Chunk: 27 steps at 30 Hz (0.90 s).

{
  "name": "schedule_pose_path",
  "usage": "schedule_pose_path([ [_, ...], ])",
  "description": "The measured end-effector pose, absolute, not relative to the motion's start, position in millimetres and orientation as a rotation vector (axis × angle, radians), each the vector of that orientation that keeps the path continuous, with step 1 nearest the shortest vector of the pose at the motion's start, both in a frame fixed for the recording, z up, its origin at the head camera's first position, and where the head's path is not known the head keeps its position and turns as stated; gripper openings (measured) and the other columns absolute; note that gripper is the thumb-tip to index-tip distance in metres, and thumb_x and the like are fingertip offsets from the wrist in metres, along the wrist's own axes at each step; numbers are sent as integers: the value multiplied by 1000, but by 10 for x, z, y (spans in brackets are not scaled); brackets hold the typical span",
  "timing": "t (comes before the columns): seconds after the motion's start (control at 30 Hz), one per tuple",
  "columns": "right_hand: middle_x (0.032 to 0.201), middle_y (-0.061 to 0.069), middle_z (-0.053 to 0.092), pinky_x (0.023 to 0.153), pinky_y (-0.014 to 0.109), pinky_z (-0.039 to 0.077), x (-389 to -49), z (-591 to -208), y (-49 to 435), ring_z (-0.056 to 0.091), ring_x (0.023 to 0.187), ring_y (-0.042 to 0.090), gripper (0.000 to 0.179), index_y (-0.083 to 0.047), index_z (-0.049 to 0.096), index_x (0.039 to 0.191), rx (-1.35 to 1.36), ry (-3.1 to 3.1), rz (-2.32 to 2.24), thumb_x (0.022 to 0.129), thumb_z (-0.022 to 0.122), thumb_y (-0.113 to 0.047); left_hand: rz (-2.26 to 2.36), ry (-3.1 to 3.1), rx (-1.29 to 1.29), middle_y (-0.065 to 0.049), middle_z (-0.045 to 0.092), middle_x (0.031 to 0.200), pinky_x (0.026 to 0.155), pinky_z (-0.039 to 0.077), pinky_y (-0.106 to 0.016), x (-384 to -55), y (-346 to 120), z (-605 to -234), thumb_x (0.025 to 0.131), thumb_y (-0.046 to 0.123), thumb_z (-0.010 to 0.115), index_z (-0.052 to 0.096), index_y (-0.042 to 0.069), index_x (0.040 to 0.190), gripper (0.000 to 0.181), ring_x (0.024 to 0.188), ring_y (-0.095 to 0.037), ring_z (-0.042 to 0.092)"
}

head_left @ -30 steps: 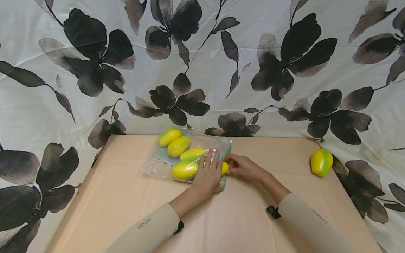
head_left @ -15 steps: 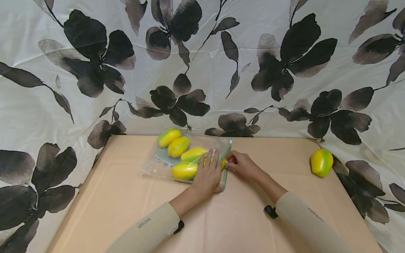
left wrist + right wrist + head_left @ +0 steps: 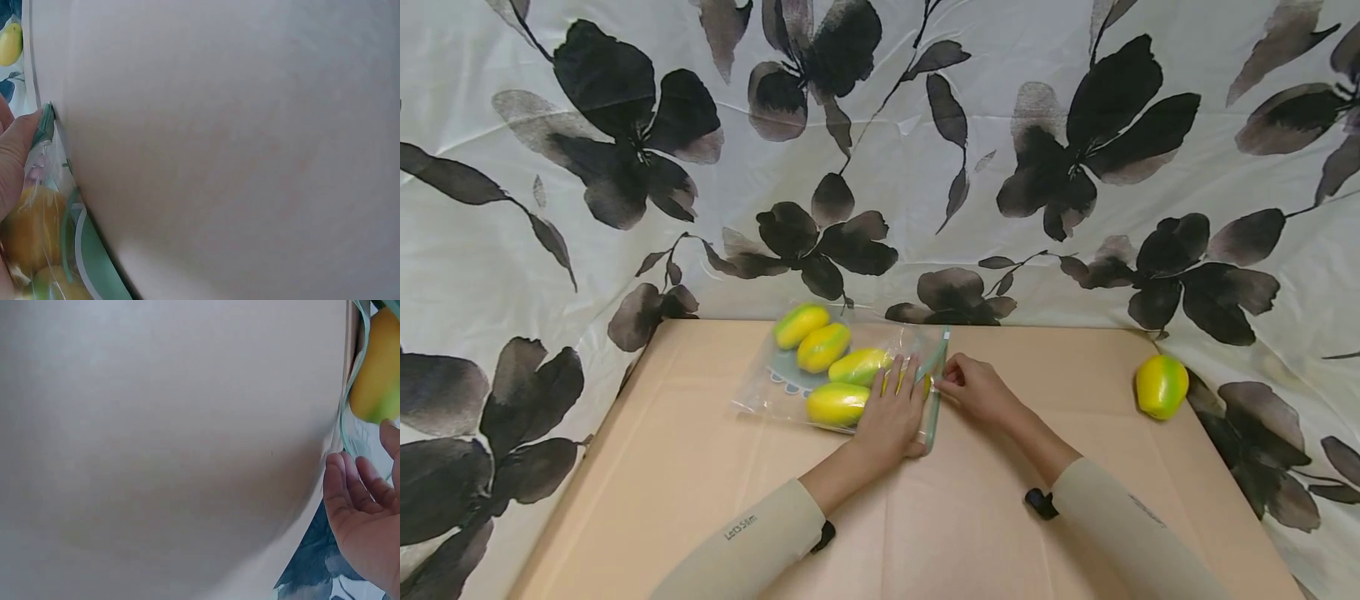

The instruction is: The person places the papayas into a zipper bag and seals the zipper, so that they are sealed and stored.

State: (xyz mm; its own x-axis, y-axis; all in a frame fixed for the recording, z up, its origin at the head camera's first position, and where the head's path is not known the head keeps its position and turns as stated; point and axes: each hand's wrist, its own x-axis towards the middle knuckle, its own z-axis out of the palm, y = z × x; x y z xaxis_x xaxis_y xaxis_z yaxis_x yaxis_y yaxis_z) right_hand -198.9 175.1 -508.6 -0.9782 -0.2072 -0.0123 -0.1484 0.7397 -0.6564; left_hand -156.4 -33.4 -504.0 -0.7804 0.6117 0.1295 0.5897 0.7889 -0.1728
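Where left hand (image 3: 890, 422) covers bag (image 3: 897, 335), one fruit (image 3: 928, 384) mostly hidden.

left sleeve (image 3: 745, 542): "let's slim"; right sleeve (image 3: 1135, 525): illegible lettering

Pale tan tabletop (image 3: 970, 517) against white cloth (image 3: 925, 158) with dark flowers

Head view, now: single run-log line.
left hand: rests on clear bag | right hand: at bag's green edge | inside bag: yellow-green fruits | loose fruit: near tabletop right edge
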Motion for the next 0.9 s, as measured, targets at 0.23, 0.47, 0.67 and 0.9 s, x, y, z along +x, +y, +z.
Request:
schedule_pose_path([
  [0.23, 103, 10, 72, 86, 43, 58, -1900, -4992, 1936, 68, 96, 24, 36, 0, 62, 118, -275, 2875, -1108, 96, 75, -26, 165, -2808, -948, -22, 22, 170, 125, 28, -56, -1561, -335, -5042, 68, 73, 83, 40, 5, 156, 119, 156, -43, 23],
  [0.47, 132, 22, 63, 104, 58, 50, -1779, -4851, 2242, 60, 124, 42, 50, 1, 57, 134, -179, 2935, -1064, 98, 71, -31, 174, -2788, -960, -24, 24, 169, 124, 30, -57, -1552, -340, -5044, 67, 76, 81, 43, 4, 154, 119, 156, -44, 25],
  [0.67, 147, 26, 51, 112, 64, 38, -1675, -4764, 2604, 46, 139, 46, 60, 1, 50, 144, -174, 3042, -1012, 98, 71, -31, 169, -2779, -962, -24, 23, 169, 124, 29, -57, -1553, -339, -5058, 67, 77, 80, 41, 3, 155, 121, 156, -44, 25],
  [0.9, 154, 30, 41, 113, 70, 32, -1554, -4733, 3046, 37, 142, 50, 63, 5, 49, 144, -218, 3216, -956, 94, 76, -24, 181, -2781, -962, -23, 21, 170, 124, 29, -57, -1556, -343, -5082, 68, 77, 79, 41, 4, 155, 119, 156, -44, 23],
])
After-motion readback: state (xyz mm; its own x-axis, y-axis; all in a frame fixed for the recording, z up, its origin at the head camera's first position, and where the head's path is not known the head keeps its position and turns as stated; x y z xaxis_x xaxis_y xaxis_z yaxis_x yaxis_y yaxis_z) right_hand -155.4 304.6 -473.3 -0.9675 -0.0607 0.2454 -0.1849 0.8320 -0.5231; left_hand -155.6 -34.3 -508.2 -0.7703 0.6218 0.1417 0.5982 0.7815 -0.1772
